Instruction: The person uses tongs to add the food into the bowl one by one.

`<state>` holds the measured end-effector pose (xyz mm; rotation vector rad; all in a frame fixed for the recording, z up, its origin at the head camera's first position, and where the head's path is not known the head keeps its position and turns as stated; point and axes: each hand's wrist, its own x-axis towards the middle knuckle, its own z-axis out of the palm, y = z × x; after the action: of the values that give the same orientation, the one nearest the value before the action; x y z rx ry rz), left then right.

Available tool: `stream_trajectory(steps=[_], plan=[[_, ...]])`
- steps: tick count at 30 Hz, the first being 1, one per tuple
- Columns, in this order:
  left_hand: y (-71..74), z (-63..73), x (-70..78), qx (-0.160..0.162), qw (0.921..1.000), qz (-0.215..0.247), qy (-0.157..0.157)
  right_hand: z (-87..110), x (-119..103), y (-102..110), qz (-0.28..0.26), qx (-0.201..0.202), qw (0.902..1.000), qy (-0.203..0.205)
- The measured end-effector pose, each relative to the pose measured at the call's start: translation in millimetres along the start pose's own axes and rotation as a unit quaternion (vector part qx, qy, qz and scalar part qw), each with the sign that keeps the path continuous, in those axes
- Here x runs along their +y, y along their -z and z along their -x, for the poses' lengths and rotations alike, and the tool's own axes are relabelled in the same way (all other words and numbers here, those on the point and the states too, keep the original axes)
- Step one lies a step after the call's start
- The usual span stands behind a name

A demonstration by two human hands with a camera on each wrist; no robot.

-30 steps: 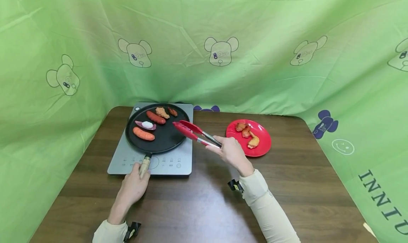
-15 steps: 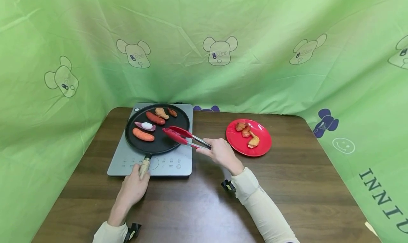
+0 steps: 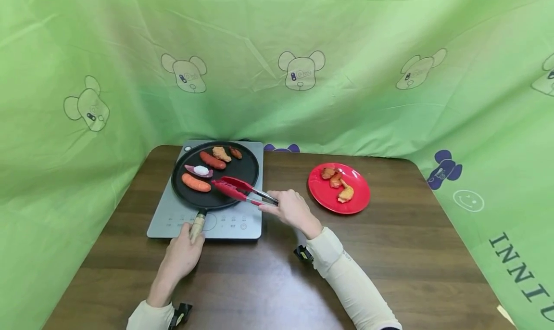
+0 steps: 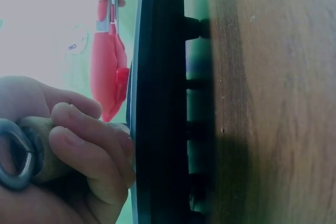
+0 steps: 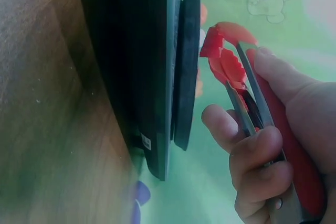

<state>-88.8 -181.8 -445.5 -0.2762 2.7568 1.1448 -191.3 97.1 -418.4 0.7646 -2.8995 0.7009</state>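
My left hand (image 3: 185, 251) grips the light wooden handle (image 3: 197, 225) of a round black frying pan (image 3: 225, 200). The pan sits on a silver-grey cooktop (image 3: 161, 226). In my right hand (image 3: 294, 209) I hold red-tipped metal tongs (image 3: 260, 194), their red heads slightly apart over the pan's right half, with nothing visible between them. An orange sausage (image 3: 196, 182) lies just left of the tong tips. Behind it are a purple piece with a white top (image 3: 201, 171), a redder sausage (image 3: 212, 160), a fried chicken piece (image 3: 221, 153) and a small brown piece (image 3: 235, 152).
A red plate (image 3: 319, 197) stands to the right on the wooden table (image 3: 389, 253), with chicken pieces (image 3: 345, 194) on it. A green printed cloth (image 3: 242, 99) hangs behind and along both sides of the table.
My right hand has carried the tongs left and slightly toward me, from the pan's right rim to beside the orange sausage. The left hand has stayed on the handle.
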Motion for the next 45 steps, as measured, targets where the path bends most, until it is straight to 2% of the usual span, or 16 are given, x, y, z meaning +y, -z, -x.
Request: stream_trajectory(steps=[6,17,25,45], plan=[[-0.7,-1.4,1.6,0.008,0.9999,-0.005,-0.007,-0.7,-2.4,-2.1,-0.006,-0.001,1.0000,0.004],[0.7,0.3,0.5,0.004,1.0000,-0.007,0.000,-3.5,-7.6,-5.0,-0.011,-0.011,0.9998,0.012],[1.3,-0.1,-0.1,0.012,0.9999,-0.005,-0.012,-4.0,-10.4,-8.4,-0.002,-0.016,0.9999,0.003],[1.5,-1.3,-0.8,0.003,1.0000,0.001,-0.001,-5.2,-9.1,-12.0,0.003,-0.009,1.0000,0.002]])
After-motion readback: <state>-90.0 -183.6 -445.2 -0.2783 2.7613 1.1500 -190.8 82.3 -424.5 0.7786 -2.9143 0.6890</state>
